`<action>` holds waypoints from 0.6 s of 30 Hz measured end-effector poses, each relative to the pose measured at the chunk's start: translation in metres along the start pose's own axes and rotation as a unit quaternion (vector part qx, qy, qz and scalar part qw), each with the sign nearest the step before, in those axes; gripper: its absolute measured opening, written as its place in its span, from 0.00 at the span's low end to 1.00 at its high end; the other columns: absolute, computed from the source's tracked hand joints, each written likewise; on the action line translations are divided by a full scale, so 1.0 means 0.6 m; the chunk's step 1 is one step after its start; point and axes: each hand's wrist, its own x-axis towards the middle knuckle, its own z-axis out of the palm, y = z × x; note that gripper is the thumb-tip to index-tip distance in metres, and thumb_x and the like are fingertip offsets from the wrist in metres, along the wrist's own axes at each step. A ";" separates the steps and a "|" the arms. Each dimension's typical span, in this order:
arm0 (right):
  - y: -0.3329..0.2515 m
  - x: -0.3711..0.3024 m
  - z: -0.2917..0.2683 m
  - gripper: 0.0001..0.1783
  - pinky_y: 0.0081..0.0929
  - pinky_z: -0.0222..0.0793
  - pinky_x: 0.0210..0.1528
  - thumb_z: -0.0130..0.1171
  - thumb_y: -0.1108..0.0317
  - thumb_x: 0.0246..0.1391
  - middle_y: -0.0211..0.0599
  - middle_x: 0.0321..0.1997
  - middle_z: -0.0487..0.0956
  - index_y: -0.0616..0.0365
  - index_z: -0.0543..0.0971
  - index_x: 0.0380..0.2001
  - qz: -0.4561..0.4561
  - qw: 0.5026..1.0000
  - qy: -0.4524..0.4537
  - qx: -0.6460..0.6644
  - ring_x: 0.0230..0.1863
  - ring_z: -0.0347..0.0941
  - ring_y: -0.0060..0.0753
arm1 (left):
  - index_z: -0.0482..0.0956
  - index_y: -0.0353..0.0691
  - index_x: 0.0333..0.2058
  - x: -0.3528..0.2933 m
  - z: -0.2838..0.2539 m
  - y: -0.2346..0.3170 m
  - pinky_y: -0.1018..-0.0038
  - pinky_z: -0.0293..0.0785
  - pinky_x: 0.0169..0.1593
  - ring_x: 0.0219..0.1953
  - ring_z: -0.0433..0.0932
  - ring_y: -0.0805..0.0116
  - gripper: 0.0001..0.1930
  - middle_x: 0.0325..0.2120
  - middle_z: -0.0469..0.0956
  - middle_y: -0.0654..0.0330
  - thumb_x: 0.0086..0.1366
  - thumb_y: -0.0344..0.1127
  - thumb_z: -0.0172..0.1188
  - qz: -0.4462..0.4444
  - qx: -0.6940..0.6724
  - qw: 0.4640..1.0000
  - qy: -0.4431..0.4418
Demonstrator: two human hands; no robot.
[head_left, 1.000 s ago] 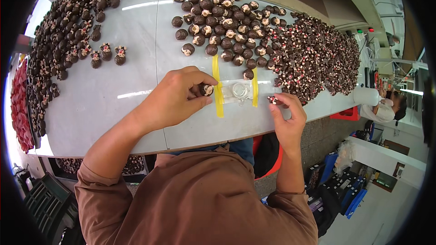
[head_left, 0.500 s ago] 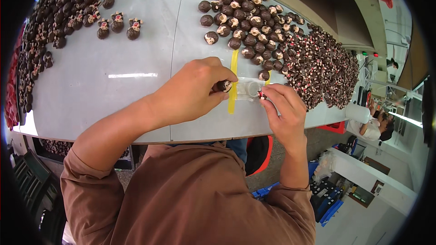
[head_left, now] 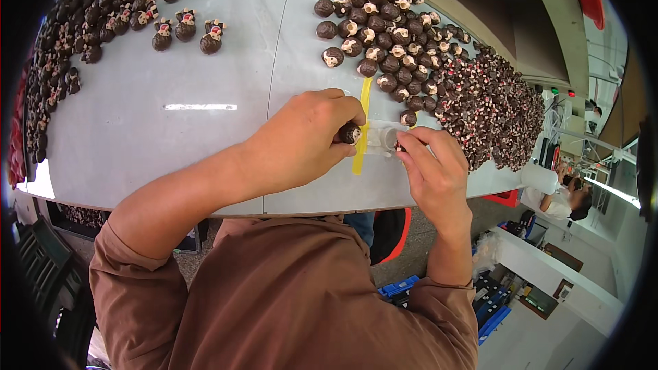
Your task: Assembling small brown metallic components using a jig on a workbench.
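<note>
My left hand [head_left: 305, 140] is closed around a round dark-brown figurine head [head_left: 350, 134] whose pale face is turned to the right. Between the thumb and fingers of my right hand [head_left: 437, 168] sits a small figurine body [head_left: 399, 146], dark with a bit of red and mostly hidden by the fingertips. It is right beside a small clear round cup [head_left: 388, 138]. The cup is on a clear strip on the table, next to a yellow tape strip [head_left: 364, 109]. One more brown head [head_left: 408, 118] lies just beyond the cup.
Loose brown heads [head_left: 384, 34] spread over the back of the grey table [head_left: 192, 144], beside a large heap of small bodies [head_left: 490, 109] at right. Figurines with bodies attached [head_left: 211, 38] stand at left, near a dense pile [head_left: 103, 14]. A person [head_left: 558, 202] sits far right.
The view has shifted slightly, so the table's contents appear farther right. In my right hand the small body shows less between the fingertips. Both hands keep their holds near the cup.
</note>
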 end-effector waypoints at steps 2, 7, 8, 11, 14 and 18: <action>-0.003 -0.002 -0.003 0.20 0.40 0.76 0.41 0.74 0.80 0.44 0.41 0.42 0.83 0.62 0.86 0.44 0.006 1.000 0.000 0.001 0.40 0.80 0.47 | 0.83 0.31 0.47 0.001 -0.002 -0.003 0.68 0.86 0.41 0.35 0.85 0.59 0.17 0.38 0.82 0.52 0.58 0.22 0.74 0.007 0.005 1.000 -0.015; -0.019 -0.023 -0.008 0.18 0.36 0.78 0.46 0.74 0.81 0.45 0.43 0.45 0.85 0.64 0.86 0.43 0.068 0.990 0.046 0.112 0.44 0.82 0.44 | 0.83 0.30 0.47 0.002 -0.005 0.013 0.68 0.83 0.43 0.35 0.84 0.63 0.17 0.37 0.83 0.52 0.59 0.25 0.75 -0.041 -0.061 0.996 -0.056; -0.027 -0.026 -0.005 0.18 0.34 0.78 0.49 0.75 0.81 0.46 0.44 0.46 0.85 0.64 0.86 0.43 0.096 0.974 0.077 0.189 0.46 0.83 0.43 | 0.82 0.31 0.49 0.001 -0.003 0.013 0.73 0.84 0.44 0.36 0.84 0.71 0.19 0.38 0.83 0.57 0.60 0.25 0.76 -0.062 -0.079 0.992 -0.071; -0.041 -0.038 0.015 0.16 0.33 0.79 0.52 0.75 0.80 0.49 0.48 0.48 0.86 0.66 0.85 0.43 0.111 0.951 0.112 0.265 0.49 0.83 0.43 | 0.82 0.31 0.50 0.003 0.003 0.012 0.75 0.84 0.45 0.38 0.82 0.76 0.19 0.39 0.85 0.58 0.61 0.25 0.77 -0.132 -0.168 0.970 -0.112; -0.050 -0.038 0.035 0.18 0.33 0.82 0.48 0.76 0.81 0.47 0.46 0.46 0.86 0.63 0.85 0.44 0.103 0.941 0.156 0.282 0.46 0.85 0.44 | 0.82 0.30 0.51 0.005 0.003 0.014 0.76 0.83 0.45 0.40 0.83 0.76 0.19 0.39 0.85 0.58 0.62 0.25 0.77 -0.158 -0.170 0.964 -0.133; -0.060 -0.035 0.044 0.15 0.34 0.80 0.51 0.75 0.79 0.51 0.49 0.47 0.86 0.65 0.84 0.43 0.111 0.941 0.150 0.283 0.48 0.84 0.44 | 0.82 0.29 0.50 0.006 0.003 0.017 0.76 0.83 0.46 0.40 0.83 0.76 0.20 0.38 0.85 0.58 0.61 0.25 0.77 -0.159 -0.158 0.966 -0.132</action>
